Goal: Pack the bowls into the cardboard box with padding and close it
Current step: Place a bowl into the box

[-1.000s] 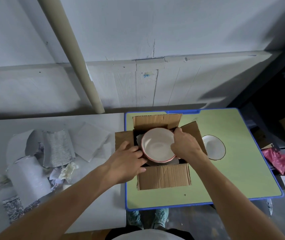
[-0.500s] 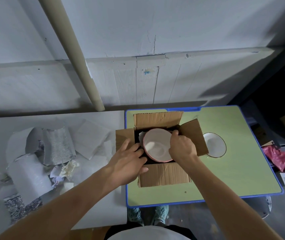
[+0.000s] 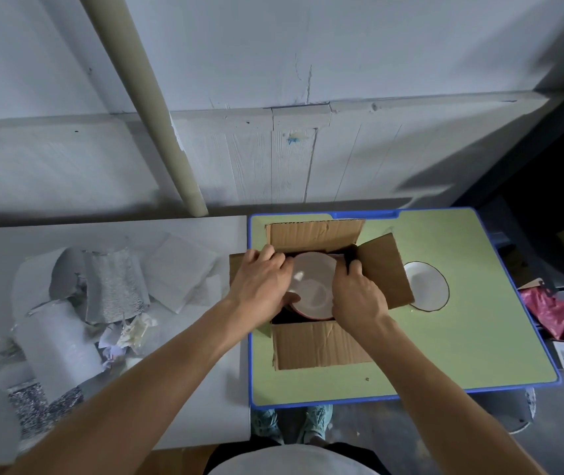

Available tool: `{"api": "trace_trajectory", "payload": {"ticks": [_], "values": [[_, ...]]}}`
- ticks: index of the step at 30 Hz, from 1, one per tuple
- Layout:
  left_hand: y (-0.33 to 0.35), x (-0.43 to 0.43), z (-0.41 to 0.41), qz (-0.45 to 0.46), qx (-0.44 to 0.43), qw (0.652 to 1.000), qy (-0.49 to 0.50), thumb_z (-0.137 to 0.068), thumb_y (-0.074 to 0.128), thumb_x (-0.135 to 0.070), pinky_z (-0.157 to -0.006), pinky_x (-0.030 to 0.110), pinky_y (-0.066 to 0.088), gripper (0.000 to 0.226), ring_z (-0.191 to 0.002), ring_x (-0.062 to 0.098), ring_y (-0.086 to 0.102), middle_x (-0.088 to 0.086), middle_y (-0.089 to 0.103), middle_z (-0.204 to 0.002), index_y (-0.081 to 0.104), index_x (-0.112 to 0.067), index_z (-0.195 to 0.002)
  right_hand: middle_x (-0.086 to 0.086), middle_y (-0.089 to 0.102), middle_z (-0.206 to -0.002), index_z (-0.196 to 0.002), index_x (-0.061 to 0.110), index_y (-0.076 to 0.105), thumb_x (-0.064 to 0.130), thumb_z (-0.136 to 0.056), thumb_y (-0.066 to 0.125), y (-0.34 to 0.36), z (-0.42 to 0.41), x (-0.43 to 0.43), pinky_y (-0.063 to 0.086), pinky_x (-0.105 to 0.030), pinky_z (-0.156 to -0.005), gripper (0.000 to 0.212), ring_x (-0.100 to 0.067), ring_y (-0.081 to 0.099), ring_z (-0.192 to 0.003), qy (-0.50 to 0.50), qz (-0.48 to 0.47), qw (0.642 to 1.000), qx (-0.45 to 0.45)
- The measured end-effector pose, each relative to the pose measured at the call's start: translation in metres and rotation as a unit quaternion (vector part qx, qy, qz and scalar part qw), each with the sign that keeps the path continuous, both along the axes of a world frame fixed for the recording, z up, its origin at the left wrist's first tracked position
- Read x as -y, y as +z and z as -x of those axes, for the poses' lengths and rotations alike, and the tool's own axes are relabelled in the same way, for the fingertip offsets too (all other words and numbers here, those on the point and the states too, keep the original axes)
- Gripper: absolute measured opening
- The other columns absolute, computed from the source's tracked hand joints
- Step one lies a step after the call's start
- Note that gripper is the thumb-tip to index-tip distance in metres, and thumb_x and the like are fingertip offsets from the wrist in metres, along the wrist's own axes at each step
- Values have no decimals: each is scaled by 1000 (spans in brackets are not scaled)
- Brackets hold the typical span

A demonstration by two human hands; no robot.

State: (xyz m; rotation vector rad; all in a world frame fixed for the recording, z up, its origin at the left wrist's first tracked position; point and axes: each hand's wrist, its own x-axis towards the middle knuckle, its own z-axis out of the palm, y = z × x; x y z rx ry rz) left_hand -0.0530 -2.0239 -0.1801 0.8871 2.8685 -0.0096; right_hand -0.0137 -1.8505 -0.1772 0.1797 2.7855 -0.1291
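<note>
Evidently glazed ceramic, the white round bowl with the reddish rim [image 3: 313,286] sat low inside the open brown cardboard box [image 3: 321,344] on the green, blue-edged surface [image 3: 462,354]. It would likely be stiff, fairly heavy, slick and easily chipped, so opposite points on the rim seemed the safest hold. The left hand [image 3: 261,286] had its fingers [image 3: 273,257] curled over the bowl's left rim, thumb at the near-left edge. The right hand [image 3: 359,296] was curled over the right rim. A second white bowl with a dark rim [image 3: 426,286] lay outside, partly behind the box's right flap. The right fingertips, the box floor and any padding beneath the bowl were hidden. Grey foam sheets [image 3: 177,269] lay well apart to the left.
</note>
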Motion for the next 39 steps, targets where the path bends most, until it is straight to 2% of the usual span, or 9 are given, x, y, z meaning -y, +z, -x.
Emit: {"api": "trace_trajectory", "payload": {"ticks": [7, 11, 15, 20, 24, 27, 31, 36, 39], "values": [[-2, -1, 13, 15, 41, 999, -1, -88, 58, -60, -94, 39, 31, 68, -121, 21, 41, -1, 57, -125, 46, -18, -140, -17, 40, -133, -143, 5, 32, 5, -87, 58, -4, 5, -4, 50, -29, -83, 62, -27, 65, -101, 13, -9, 1000, 18], [3, -2, 19, 31, 74, 997, -5, -89, 58, -57, -93, 41, 31, 58, -118, 22, 43, -1, 60, -117, 50, -20, -133, -16, 46, -128, -137, 5, 40, 6, -89, 55, -6, 10, -5, 50, -30, -83, 51, -26, 64, -100, 34, -26, 999, 33], [5, -1, 23, 49, 96, 994, -15, -91, 59, -53, -94, 43, 32, 53, -116, 22, 45, -1, 61, -114, 51, -20, -131, -14, 47, -126, -138, 3, 39, 10, -92, 58, -7, 11, 0, 52, -31, -80, 51, -25, 64, -103, 47, -58, 996, 38], [1, -1, 20, 61, 89, 994, -19, -91, 59, -52, -93, 43, 30, 59, -117, 22, 44, -2, 60, -117, 48, -17, -137, -14, 47, -125, -138, -2, 37, 5, -91, 55, -9, 6, 4, 52, -28, -75, 51, -21, 65, -99, 56, -83, 995, 23], [0, -5, 19, 82, 91, 992, -5, -91, 63, -46, -93, 43, 29, 51, -117, 21, 43, -3, 59, -113, 53, -18, -132, -14, 47, -123, -138, -3, 36, 3, -91, 53, -10, 7, 5, 52, -28, -75, 50, -22, 65, -99, 58, -80, 995, 12], [0, -6, 18, 90, 90, 992, -5, -90, 64, -42, -96, 44, 29, 47, -116, 20, 42, -3, 58, -113, 54, -18, -130, -15, 46, -126, -143, -1, 29, 6, -90, 56, -9, 8, -2, 51, -30, -80, 61, -25, 64, -102, 49, -40, 998, 29], [1, -7, 15, 95, 107, 990, -9, -86, 52, -70, -98, 45, 27, 75, -120, 22, 40, 0, 57, -118, 47, -14, -136, -18, 44, -131, -151, 2, 14, 19, -90, 58, -5, 15, -14, 47, -35, -89, 77, -33, 58, -114, 59, 26, 994, 92], [-1, -16, 5, 114, 99, 988, 14, -88, 55, -64, -102, 43, 24, 73, -120, 24, 41, 4, 59, -120, 45, -11, -137, -21, 43, -132, -150, -5, 11, 29, -89, 64, -3, 23, -11, 48, -37, -91, 87, -33, 57, -114, 80, 10, 987, 137], [0, -17, 5, 121, 102, 987, 19, -90, 60, -53, -103, 44, 23, 55, -117, 23, 40, 3, 59, -116, 53, -15, -128, -23, 40, -135, -149, -8, 9, 28, -92, 60, -5, 21, -2, 49, -36, -89, 85, -33, 57, -115, 78, -29, 989, 123]]}}
